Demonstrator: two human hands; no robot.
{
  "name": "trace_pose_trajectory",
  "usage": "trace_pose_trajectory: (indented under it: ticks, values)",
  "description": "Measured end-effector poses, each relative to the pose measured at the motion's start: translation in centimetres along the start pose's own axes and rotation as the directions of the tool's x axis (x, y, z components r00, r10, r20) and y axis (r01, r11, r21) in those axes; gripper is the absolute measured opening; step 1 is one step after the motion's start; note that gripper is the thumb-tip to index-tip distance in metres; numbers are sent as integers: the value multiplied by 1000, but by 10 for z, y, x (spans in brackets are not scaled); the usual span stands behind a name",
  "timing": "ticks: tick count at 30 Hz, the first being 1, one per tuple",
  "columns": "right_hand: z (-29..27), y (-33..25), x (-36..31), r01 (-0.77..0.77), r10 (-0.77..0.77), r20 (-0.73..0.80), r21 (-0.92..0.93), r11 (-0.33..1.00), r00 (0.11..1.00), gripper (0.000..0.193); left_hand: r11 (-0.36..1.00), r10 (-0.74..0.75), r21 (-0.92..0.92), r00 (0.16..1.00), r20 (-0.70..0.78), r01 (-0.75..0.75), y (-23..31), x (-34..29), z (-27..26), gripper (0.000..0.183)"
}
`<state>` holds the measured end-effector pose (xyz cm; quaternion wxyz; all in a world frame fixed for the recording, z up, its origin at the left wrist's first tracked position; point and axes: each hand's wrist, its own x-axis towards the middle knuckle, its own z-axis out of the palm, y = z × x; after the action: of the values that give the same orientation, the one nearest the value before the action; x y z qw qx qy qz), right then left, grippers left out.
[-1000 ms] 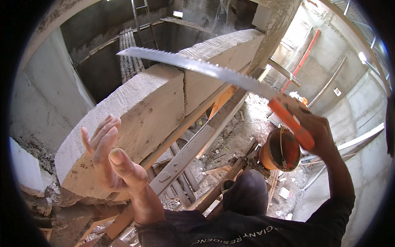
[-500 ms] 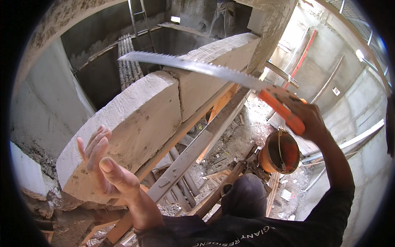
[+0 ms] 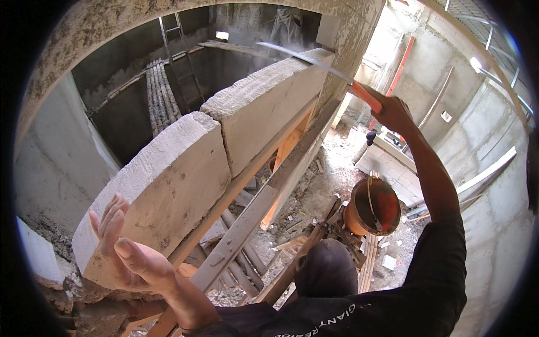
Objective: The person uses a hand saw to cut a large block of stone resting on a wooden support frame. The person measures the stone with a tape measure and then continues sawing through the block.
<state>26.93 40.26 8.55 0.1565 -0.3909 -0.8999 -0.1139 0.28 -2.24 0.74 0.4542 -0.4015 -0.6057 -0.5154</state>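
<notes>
Held closed, the right hand (image 3: 393, 115) is being wrapped around the orange, bar-shaped handle (image 3: 366, 96) of a long, thin, silvery metal saw (image 3: 314, 62). Held open, the left hand (image 3: 132, 253) is being raised with its fingers together and its thumb spread away.

From the right fist, the saw's narrow blade is being pointed toward the upper left, across the far end of a pale, curved-topped masonry block (image 3: 275, 106); whether the stone is being touched by the metal cannot be told. A coarse, ridged texture is being shown on the block's upper face, a flatter, smoother one on its side. Just beside it, across a narrow dark joint, a pale, pitted, round-edged masonry block (image 3: 168, 185) is being lined up, and a shallow arch is being formed by the pair.

In front of this pitted side the left hand is being held; contact cannot be made out. Well apart from that hand, farther off and to its right, the saw is being held.

Alongside the blocks a straight, grey, rough-surfaced board (image 3: 238, 236) is being seen on a slant, and below the right forearm an orange, round-mouthed bucket (image 3: 353, 219) is being seen.
</notes>
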Motion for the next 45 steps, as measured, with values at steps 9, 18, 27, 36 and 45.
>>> trace_pose_trajectory:
  ticks: [9,18,27,36,45]
  values:
    - [8,31,13,-129,127,-26,-226,965,992,39,990,-49,-132,997,-61,40,17,6,14,35]
    - [-44,-120,-96,388,-376,-149,65,919,915,45,977,-125,-185,989,-77,109,11,-1,6,31]
    - [-2,-73,-115,23,3,-234,108,994,972,38,973,-69,-223,996,-61,54,17,4,10,32]
    - [1,56,-293,-315,520,-160,637,704,839,27,898,21,-437,988,156,50,25,-27,53,31]
    - [9,6,-341,-529,803,34,768,360,595,17,875,195,-465,780,595,135,69,-70,107,24]
